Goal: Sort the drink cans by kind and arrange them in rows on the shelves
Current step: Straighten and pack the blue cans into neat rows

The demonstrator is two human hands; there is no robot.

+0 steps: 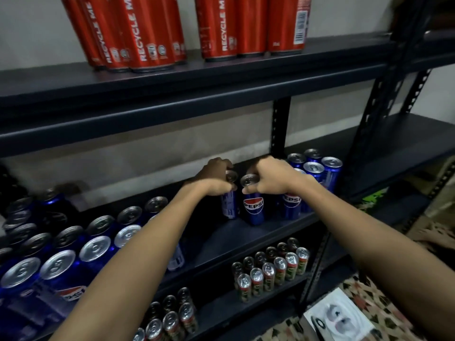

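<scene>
Both hands are on the middle shelf (258,232), each gripping a blue Pepsi can by its top rim from above. The left hand (216,178) holds a can (229,203) whose label is turned away, and the right hand (268,177) holds a can (253,207) showing the Pepsi logo to the front. The two cans stand upright, long axis vertical, just beside each other and nearly touching, with their bases apparently on the shelf board, though I cannot tell whether they bear weight or are slightly lifted. What the coming move turns on, as I judge it, is the gap to the right: a group of blue cans (315,168) stands just beside the right hand, so the right hand's can is the nearer one to close up against that row, and the left hand's can follows it. At least six cans show in that right-hand group; some are hidden by the hand and wrist. To the left, well apart across bare shelf, a larger block of blue cans (93,247) stands in rows, more than a dozen, blurred at the edge. The top shelf holds seven or so red cans (152,33) in two clusters. The bottom shelf holds two groups of green-and-red cans (270,269), too small to count surely.
</scene>
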